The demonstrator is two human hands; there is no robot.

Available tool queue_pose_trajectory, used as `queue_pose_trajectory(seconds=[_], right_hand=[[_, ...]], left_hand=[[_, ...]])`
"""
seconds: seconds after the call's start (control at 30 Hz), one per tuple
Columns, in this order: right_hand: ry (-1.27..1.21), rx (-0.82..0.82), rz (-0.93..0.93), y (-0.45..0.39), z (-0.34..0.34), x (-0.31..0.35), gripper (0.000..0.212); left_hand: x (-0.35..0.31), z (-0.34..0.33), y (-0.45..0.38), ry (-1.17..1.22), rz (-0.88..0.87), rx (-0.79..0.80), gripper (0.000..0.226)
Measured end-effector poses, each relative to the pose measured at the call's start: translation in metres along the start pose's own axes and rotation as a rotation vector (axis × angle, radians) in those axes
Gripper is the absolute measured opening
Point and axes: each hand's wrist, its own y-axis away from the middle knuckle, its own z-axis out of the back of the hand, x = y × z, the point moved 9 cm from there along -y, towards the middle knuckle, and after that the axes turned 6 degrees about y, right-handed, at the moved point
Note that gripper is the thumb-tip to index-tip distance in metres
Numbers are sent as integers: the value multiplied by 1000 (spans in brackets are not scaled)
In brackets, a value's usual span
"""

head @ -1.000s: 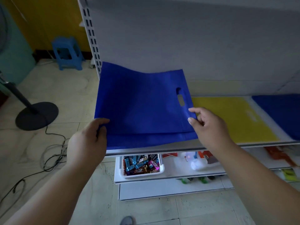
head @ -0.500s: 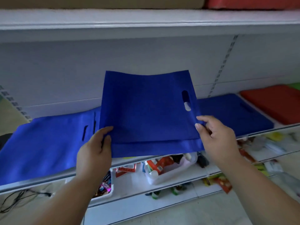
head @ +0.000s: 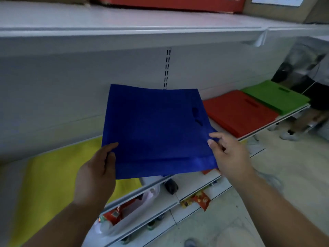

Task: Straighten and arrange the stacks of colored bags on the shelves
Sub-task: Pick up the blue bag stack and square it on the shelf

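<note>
Blue bags (head: 156,129), a thin stack, hang above the middle shelf (head: 256,134), my left hand (head: 96,173) gripping the near-left corner and my right hand (head: 229,154) pinching the right edge. Left lies a yellow stack (head: 58,175); right, red (head: 236,113) then green (head: 274,97) stacks.

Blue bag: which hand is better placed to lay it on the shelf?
Right, probably. The right hand pinches the blue bag by its handle-slot edge, beside the red stack; the left hand grips the opposite edge over the yellow stack.
</note>
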Motion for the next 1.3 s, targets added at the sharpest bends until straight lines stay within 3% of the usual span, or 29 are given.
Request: queue_pose_trajectory(seconds=[0.23,0.4,0.67,0.8,0.9,1.03,1.17,1.3], right_hand=[[-13,325,106,-84,-28,-77,32],[47,581,125,-115,-47,-113,40],[343,640,248,-129,-68,-119,41],[569,603,323,-132,-70,-114,26],[622,541,396,-129,-65,-93,31],[445,506,532,-105,-68,-30,42],[300,515,681,-56,-73,62,45],[176,539,834,15,-84,160,46]], left_hand=[[-24,-95,1,-124,149,-71,32],[-29,-145,11,-291,237,-8,34],[-24,-174,6,-562,344,76,40],[-33,-182,6,-758,262,107,41],[-43,-176,11,-812,156,18,42],[-39,-156,36,-702,137,-17,36],[-25,-94,77,-640,142,-137,30],[15,-6,130,-582,236,-241,39]])
